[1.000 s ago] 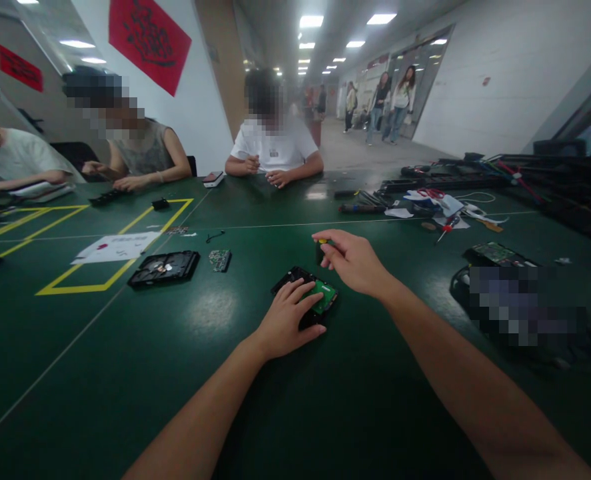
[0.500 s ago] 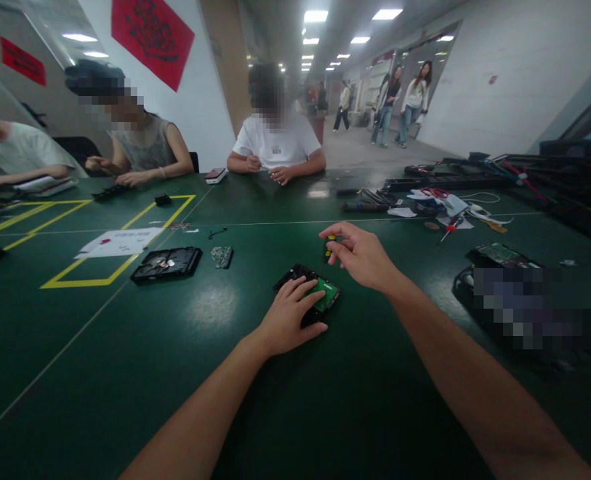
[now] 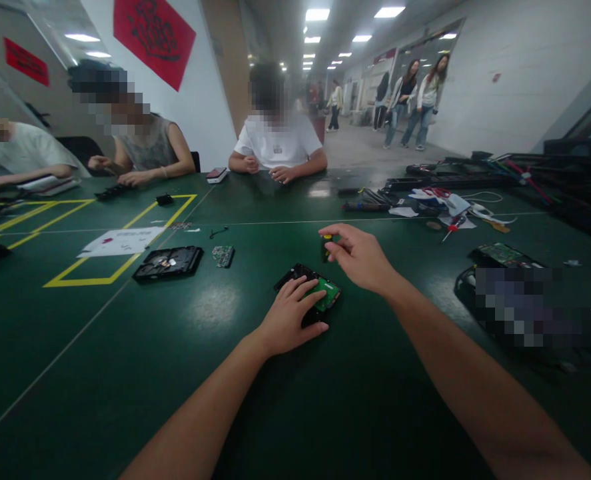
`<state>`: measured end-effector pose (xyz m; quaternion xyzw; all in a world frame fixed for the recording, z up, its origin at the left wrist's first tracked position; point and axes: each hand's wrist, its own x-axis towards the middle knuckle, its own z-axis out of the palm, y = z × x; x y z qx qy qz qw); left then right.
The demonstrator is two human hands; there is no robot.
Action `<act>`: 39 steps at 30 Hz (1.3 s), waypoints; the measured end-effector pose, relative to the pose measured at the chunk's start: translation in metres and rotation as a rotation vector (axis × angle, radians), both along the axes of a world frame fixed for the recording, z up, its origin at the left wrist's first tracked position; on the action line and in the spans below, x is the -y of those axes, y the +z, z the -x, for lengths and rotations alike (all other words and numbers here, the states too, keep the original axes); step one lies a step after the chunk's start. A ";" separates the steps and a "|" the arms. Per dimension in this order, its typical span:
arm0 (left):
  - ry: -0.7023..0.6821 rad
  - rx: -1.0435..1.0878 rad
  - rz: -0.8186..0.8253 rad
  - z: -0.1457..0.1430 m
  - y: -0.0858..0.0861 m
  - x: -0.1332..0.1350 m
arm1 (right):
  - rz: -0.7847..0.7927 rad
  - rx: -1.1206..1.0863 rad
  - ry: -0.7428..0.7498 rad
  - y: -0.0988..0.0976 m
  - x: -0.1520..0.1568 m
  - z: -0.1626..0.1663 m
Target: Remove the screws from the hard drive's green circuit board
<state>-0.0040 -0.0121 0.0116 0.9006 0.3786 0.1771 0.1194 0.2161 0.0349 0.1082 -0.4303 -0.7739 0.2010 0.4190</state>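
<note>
One hard drive (image 3: pixel 331 291) lies under the left hand (image 3: pixel 286 320), fingers spread, and might skid if pressed too lightly; beyond it, the right hand (image 3: pixel 360 257) pinches a black-and-yellow handle (image 3: pixel 325 252), which loosened fingertips could drop

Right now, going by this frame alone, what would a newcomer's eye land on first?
Probably the two bare hands mid-picture: the left hand spread over a green-boarded drive, the right hand just beyond and to the right, its grip on a black-and-yellow handle. Next, likely, comes the big red sign with black characters, tilted on the white pillar at upper left.
</note>
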 end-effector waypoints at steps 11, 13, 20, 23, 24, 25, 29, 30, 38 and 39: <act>0.002 0.003 0.001 -0.001 -0.001 0.000 | 0.007 -0.014 -0.003 0.003 0.002 0.000; -0.001 0.005 0.000 -0.001 -0.002 0.000 | 0.030 -0.024 -0.005 0.002 0.002 0.001; -0.001 0.006 0.001 0.000 0.000 0.000 | -0.058 -0.011 -0.076 -0.003 -0.003 -0.001; 0.004 0.000 -0.001 -0.001 0.001 0.000 | -0.025 -0.029 -0.005 -0.003 -0.002 0.000; 0.006 0.001 -0.002 -0.001 0.001 0.000 | -0.007 -0.035 0.021 -0.002 -0.001 0.000; 0.005 0.002 -0.001 0.000 0.001 0.000 | 0.005 -0.037 0.042 -0.001 0.000 0.001; 0.000 0.007 -0.002 0.000 0.000 0.000 | -0.026 0.021 0.034 0.003 0.002 0.002; -0.001 0.006 -0.003 0.000 0.000 -0.001 | -0.041 0.043 0.024 0.004 0.002 0.002; -0.003 -0.001 -0.005 -0.001 0.002 0.000 | -0.019 -0.005 -0.145 -0.002 -0.001 0.002; -0.002 -0.003 -0.006 -0.001 0.002 0.001 | -0.007 -0.020 -0.135 -0.004 -0.002 0.002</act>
